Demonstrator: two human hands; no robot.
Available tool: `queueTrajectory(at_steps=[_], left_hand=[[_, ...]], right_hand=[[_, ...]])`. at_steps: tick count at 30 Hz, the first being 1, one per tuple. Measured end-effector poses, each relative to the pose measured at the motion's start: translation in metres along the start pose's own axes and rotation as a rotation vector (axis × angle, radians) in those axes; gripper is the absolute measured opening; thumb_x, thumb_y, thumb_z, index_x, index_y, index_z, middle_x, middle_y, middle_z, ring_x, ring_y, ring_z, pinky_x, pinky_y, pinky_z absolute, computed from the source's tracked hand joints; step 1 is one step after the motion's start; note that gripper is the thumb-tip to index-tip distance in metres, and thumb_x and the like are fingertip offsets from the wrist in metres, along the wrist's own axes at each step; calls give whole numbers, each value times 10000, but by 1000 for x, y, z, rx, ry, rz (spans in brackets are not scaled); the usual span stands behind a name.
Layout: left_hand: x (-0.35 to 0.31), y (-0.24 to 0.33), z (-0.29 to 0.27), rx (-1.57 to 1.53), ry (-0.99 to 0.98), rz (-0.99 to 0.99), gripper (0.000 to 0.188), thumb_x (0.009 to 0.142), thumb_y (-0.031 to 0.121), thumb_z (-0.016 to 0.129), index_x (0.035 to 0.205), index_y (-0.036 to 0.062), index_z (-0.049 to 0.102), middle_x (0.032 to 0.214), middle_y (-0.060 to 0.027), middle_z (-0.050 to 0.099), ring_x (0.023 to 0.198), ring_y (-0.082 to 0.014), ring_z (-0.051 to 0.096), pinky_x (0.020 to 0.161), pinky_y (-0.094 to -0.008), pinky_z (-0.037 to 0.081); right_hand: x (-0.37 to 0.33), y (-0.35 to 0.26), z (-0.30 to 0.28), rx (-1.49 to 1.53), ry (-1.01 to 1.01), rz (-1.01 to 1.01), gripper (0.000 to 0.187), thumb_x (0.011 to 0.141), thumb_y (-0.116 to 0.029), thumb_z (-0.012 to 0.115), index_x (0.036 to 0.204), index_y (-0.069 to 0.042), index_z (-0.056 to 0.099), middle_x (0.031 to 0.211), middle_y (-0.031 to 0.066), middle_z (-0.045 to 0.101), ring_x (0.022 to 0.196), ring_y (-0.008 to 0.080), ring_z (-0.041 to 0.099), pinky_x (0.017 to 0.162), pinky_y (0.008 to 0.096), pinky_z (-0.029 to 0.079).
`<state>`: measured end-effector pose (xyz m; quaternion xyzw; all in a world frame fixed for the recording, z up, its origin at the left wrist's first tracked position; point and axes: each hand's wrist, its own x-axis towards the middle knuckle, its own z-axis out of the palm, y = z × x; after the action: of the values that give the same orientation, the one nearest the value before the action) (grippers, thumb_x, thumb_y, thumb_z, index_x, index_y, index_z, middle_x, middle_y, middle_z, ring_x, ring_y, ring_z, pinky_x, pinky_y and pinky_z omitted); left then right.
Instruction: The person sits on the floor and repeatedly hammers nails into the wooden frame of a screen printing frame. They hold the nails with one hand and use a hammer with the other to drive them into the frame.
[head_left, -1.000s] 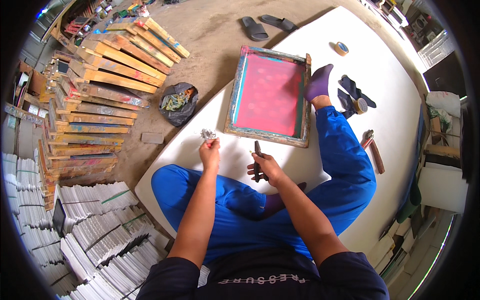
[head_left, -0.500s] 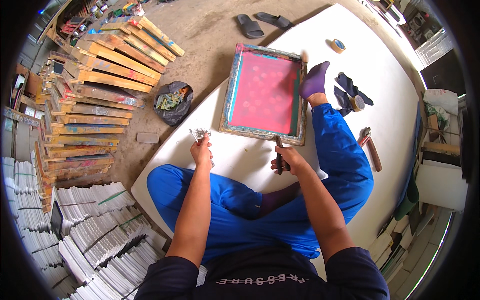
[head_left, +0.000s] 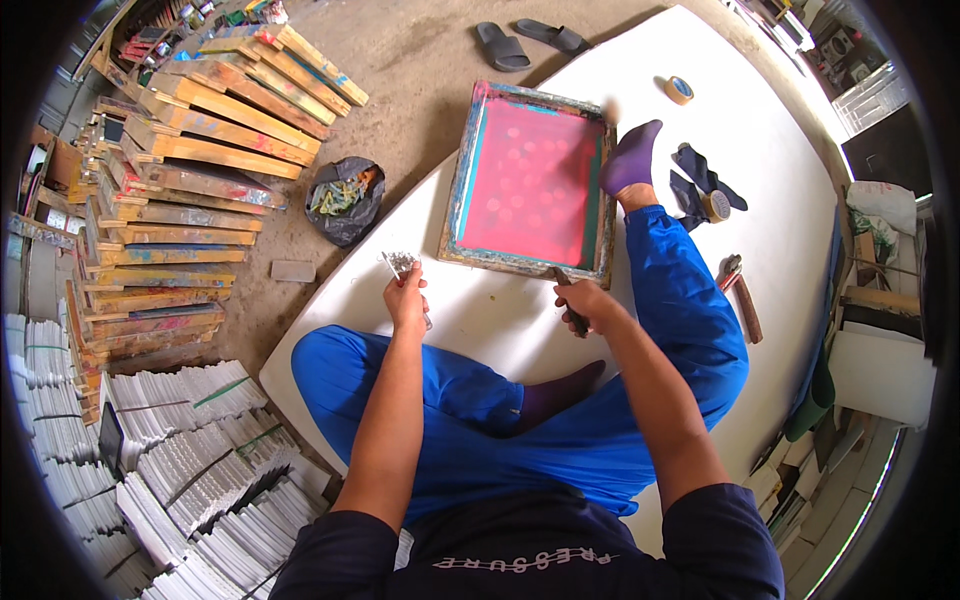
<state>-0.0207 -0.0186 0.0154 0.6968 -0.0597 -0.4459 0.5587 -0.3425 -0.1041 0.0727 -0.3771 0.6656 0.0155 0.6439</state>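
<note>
A wooden printing screen (head_left: 446,215) with pink mesh and teal inner edges lies on the white board in front of me. My right hand (head_left: 588,304) is closed round a dark-handled hand tool (head_left: 578,322). The tool's tip reaches the screen's near edge, toward the right corner; its exact kind is hard to make out. Left of that corner, my left hand (head_left: 405,300) is closed on a small clear-looking holder of grey-white bits (head_left: 400,262), held up off the board. My foot in a purple sock (head_left: 632,160) rests beside the screen's right side.
The white board (head_left: 740,170) carries a tape roll (head_left: 679,90), dark cloth strips (head_left: 705,178), another roll (head_left: 716,206) and a hammer (head_left: 747,308) at right. Left stand stacked wooden frames (head_left: 190,215), a black bag (head_left: 345,200) and bundled white sheets (head_left: 200,440). Slippers (head_left: 502,47) lie beyond.
My right hand has turned and shifted slightly right, with the tool tilting so its handle slants down to the right. My left hand stays nearly in place.
</note>
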Motion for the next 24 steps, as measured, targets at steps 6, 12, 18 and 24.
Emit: queueTrajectory(at_steps=[6, 12, 18, 24], left_hand=[[-3, -2, 8, 5, 6, 15, 286, 912, 287, 736, 869, 32, 614, 721, -51, 591, 380, -82, 416, 332, -255, 319], [-3, -2, 11, 40, -29, 27, 281, 912, 277, 734, 858, 29, 614, 727, -59, 601, 378, -87, 421, 332, -261, 320], [-18, -5, 7, 70, -164, 1, 279, 884, 281, 758, 924, 31, 641, 750, -52, 617, 409, -80, 446, 367, -242, 355], [-34, -3, 7, 94, -502, 35, 346, 931, 299, 704, 1107, 4, 665, 916, -82, 703, 436, -44, 433, 395, -216, 357]], right_hand=[[37, 56, 54, -272, 546, -347, 329, 937, -276, 520, 853, 31, 602, 714, 210, 636, 517, 289, 637, 466, 477, 497], [53, 75, 59, -222, 603, -458, 370, 959, -301, 538, 934, 59, 621, 821, 240, 676, 731, 368, 678, 671, 464, 528], [10, 54, 67, 210, 263, -443, 310, 986, -267, 551, 935, 37, 585, 626, 98, 577, 470, 170, 559, 442, 346, 454], [-12, 29, 121, 181, -59, -435, 343, 986, -287, 555, 977, 55, 577, 630, 103, 590, 443, 168, 567, 401, 320, 457]])
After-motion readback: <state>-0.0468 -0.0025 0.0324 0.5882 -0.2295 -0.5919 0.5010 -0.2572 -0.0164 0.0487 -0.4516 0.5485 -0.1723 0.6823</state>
